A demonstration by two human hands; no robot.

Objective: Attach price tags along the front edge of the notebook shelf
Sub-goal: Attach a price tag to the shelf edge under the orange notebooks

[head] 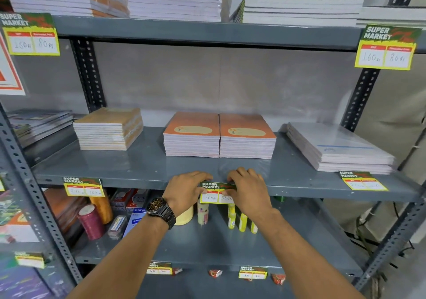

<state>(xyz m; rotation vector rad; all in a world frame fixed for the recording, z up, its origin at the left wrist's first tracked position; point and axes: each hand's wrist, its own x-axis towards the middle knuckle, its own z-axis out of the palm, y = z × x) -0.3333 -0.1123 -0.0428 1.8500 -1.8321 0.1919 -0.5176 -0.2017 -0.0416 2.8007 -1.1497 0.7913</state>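
A yellow-bordered "Super Market" price tag (214,194) sits against the front edge of the grey notebook shelf (138,181), at its middle. My left hand (186,190), with a dark wristwatch, grips the tag's left side, fingers curled over the shelf lip. My right hand (249,188) presses the tag's right side, thumb on its face. Two other tags hang on the same edge, a left tag (83,187) and a right tag (363,181). Orange notebook stacks (219,135) lie just behind my hands.
A tan notebook stack (108,129) lies left and a white wrapped stack (338,146) right on the shelf. The shelf below holds thread spools (91,221), tape rolls and yellow bottles (242,221). The shelf above carries paper stacks and two large tags. Perforated steel uprights frame both sides.
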